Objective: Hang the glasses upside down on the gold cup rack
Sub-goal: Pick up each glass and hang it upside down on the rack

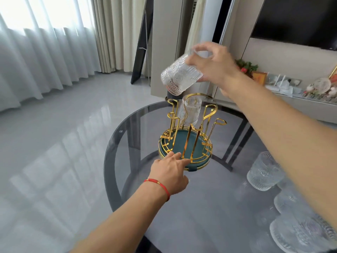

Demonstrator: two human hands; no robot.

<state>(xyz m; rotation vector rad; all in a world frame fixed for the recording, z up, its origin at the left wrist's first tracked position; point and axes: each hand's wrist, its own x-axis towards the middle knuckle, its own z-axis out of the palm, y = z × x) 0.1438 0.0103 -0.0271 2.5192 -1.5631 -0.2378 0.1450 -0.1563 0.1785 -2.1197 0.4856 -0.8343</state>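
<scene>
The gold cup rack point(206, 114) with a teal round base point(180, 141) stands on a round smoked-glass table point(200, 207). One ribbed clear glass point(190, 111) hangs upside down on a far prong. My right hand point(213, 64) holds a second ribbed glass point(179, 75) by its bottom, tilted mouth-down just above the rack's left prongs. My left hand point(171, 172), with a red string bracelet at the wrist, rests its fingers on the near rim of the rack's base. Three more ribbed glasses stand at the table's right: one point(264, 170) nearest the rack, two point(290, 201) point(300, 234) closer to me.
The table's edge curves round on the left over a glossy grey floor point(63, 143). Curtains point(45, 52) hang at the left. A low cabinet point(300, 105) with ornaments runs behind the table on the right, under a dark screen point(295, 19).
</scene>
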